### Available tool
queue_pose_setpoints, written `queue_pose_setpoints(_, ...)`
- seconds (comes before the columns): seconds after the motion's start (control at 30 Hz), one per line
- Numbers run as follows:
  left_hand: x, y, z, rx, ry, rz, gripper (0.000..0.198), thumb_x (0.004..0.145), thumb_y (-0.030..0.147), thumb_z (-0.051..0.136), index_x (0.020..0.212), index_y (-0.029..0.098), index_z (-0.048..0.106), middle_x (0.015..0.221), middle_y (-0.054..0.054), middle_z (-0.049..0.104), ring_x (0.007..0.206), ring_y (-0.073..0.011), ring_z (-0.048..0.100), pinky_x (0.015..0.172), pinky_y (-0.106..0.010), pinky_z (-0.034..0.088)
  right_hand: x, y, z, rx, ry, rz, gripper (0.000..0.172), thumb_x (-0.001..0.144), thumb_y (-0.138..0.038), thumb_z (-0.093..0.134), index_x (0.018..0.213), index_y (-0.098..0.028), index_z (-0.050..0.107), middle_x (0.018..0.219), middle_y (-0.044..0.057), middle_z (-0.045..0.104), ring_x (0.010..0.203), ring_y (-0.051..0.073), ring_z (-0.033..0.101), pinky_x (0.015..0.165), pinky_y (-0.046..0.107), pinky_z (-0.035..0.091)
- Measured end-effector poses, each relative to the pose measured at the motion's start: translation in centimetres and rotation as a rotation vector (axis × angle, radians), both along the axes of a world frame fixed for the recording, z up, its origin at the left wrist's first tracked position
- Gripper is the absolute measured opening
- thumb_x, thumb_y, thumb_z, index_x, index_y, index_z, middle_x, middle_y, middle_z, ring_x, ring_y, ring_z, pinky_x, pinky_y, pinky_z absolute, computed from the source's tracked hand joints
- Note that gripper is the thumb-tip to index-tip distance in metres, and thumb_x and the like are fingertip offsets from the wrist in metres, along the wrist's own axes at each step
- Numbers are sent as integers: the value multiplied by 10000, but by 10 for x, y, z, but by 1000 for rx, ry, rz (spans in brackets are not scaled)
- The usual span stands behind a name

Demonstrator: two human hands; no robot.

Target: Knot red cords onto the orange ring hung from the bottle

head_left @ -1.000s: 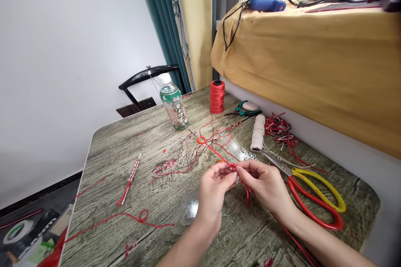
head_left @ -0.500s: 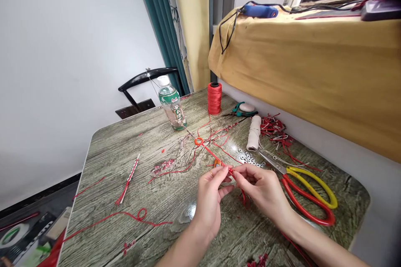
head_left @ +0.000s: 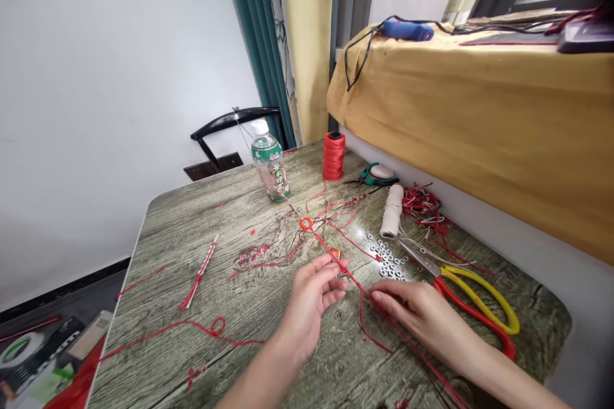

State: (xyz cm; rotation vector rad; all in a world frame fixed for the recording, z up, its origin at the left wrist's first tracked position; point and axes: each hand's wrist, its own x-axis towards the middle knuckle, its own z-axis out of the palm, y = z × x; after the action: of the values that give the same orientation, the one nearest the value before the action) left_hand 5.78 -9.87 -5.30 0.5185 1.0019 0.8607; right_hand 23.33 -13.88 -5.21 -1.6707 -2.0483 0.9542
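A taut red cord [head_left: 322, 240] runs from an orange ring [head_left: 306, 223] toward me, with a small knot near my left hand's fingertips. My left hand [head_left: 307, 297] is closed on the cord at that knot, its lower fingers loosely curled. Farther down the same cord, my right hand [head_left: 422, 316] has thumb and forefinger pinched together on it. A loose red end hangs between the hands onto the table. From the ring, a thin string leads back to a plastic bottle [head_left: 272, 169] with a green label. Behind my left fingertips, a small orange item is partly hidden.
Large scissors [head_left: 453, 291] with red and yellow handles lie at the right. Small metal rings [head_left: 387, 262], a white thread roll [head_left: 392, 211], a red spool [head_left: 333, 156] and green-handled pliers [head_left: 371, 174] are farther back. A red-and-white braid [head_left: 204, 268] lies on the left of the table [head_left: 163, 230].
Both hands were together pinching the cord at the knot. My right hand has moved down and right along the cord, and a loose end now shows between the hands. The view has shifted slightly.
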Motion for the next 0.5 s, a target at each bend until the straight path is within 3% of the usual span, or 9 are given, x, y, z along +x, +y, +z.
queue_pose_setpoints(0.13,-11,6,0,15,103,42,269,672,157,569,938,132,533,1004,-94,572,561,-63,534,557,-214,461,0,17,7,56,-22,28,293,847,-342,362,787,-203,613,699,14,625,598,136,542,555,226,383)
queue_pose_setpoints(0.33,-20,25,1,207,286,295,189,626,169,569,786,159,468,669,30,492,514,-65,497,527,-214,448,-11,77,7,84,196,-23,262,826,-318,382,892,-169,588,724,31,617,568,116,537,506,220,397)
queue_pose_setpoints(0.5,-19,44,-2,289,351,354,242,649,177,543,870,168,445,808,1,521,505,-56,514,534,-224,456,-26,118,-8,-48,390,33,220,786,-232,398,961,-161,512,932,57,590,543,81,546,429,187,417)
